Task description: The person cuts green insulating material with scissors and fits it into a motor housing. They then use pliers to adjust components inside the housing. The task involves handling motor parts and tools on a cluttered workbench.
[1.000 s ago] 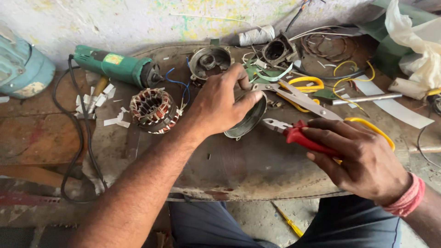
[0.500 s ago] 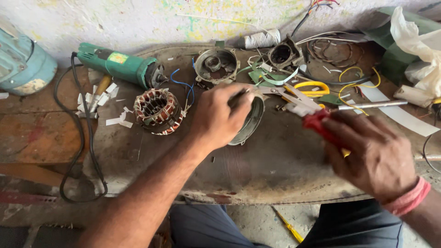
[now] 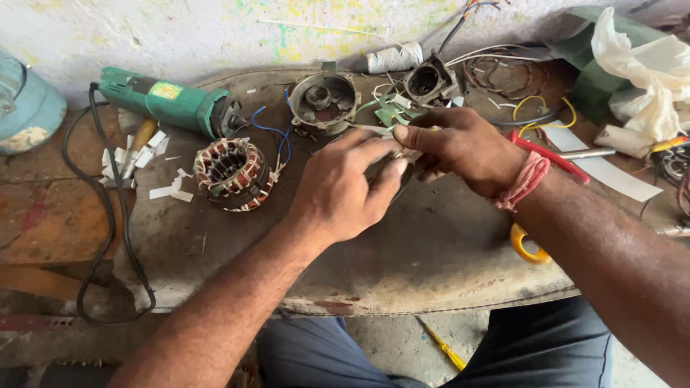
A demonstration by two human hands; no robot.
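My left hand [image 3: 345,190] grips a dark round metal part [image 3: 392,167] at the middle of the worn bench [image 3: 431,251]; the hand covers most of it. My right hand [image 3: 460,147] meets it from the right, thumb and fingers closed on the same part's far edge. Red-handled pliers [image 3: 557,159] lie on the bench just behind my right wrist. A stator with copper windings [image 3: 231,172] sits to the left of my left hand.
A green angle grinder [image 3: 169,104] and its black cord [image 3: 108,230] lie at the left. A round motor housing [image 3: 323,100], a square housing [image 3: 429,82], loose wires [image 3: 535,108], yellow-handled scissors [image 3: 528,244] and a white bag [image 3: 647,79] crowd the back and right.
My right hand has let go of the red pliers and moved left onto the round part. My left hand has stayed on that part.
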